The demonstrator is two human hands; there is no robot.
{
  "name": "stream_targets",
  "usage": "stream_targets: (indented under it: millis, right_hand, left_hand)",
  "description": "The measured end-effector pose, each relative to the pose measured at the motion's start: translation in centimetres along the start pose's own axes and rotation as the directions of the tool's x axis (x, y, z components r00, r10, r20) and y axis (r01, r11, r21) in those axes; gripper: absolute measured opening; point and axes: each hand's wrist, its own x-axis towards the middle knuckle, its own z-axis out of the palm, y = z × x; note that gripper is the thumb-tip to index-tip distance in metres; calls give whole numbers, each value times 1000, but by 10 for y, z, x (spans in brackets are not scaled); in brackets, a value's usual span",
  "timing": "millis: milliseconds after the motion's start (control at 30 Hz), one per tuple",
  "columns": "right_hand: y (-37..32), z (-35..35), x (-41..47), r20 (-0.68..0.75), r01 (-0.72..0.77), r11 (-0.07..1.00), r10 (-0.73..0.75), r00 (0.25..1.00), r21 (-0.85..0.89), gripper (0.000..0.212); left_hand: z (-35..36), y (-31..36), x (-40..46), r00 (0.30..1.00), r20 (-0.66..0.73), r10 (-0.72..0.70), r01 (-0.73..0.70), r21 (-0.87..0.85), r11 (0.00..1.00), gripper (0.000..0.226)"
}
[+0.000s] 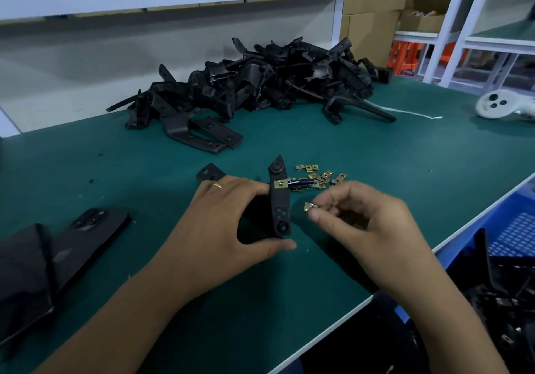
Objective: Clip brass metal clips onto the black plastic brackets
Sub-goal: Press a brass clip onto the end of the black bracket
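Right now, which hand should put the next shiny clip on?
The right hand: it already pinches a loose brass metal clip beside the black plastic bracket, which the left hand grips and steadies.

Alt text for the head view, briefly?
The left hand holds a black bracket already carrying one brass clip, while the right hand pinches another clip; loose clips lie behind on the green table.
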Motion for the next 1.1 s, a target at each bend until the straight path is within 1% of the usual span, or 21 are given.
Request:
stream_targets:
  millis: [67, 100, 200, 300, 500, 667, 800, 1000, 1100]
  right_hand:
    - [-3, 5, 0, 86, -14, 982, -2, 996, 187, 10]
    - [-4, 8, 0, 107, -13, 973, -12, 994, 232, 11]
    - [-4, 13, 1, 115, -1, 960, -32, 993, 281, 11]
    - [-5, 12, 1, 99, -8, 938, -28, 995, 346, 9]
    - [-7, 12, -1, 95, -6, 932, -30, 995, 362, 8]
    - [-8, 10, -2, 117, -6, 944, -34, 993, 330, 7]
    - [-9, 10, -3, 126, 6, 954, -46, 991, 300, 7]
    - [-10, 9, -3, 124, 8, 949, -50, 991, 316, 7]
    - [-11, 10, -4, 133, 15, 950, -59, 989, 311, 7]
  left_hand:
    - [0, 0, 0, 1000, -16, 16, -16, 11, 1000, 72]
    - [1, 0, 0, 999, -27, 22, -22, 13, 1000, 72]
    - [1, 0, 1, 997, -67, 43, -43, 8, 999, 67]
    - [2, -1, 1, 995, -75, 59, -58, 11, 998, 69]
    - [4, 2, 1, 992, -106, 69, -69, 4, 998, 68]
    - [4, 3, 1, 992, -109, 68, -69, -5, 998, 68]
    - [4, 2, 1, 993, -95, 72, -72, 0, 997, 68]
    - [4, 0, 0, 995, -81, 57, -59, -28, 998, 65]
    - [6, -1, 1, 997, -53, 64, -64, -5, 998, 67]
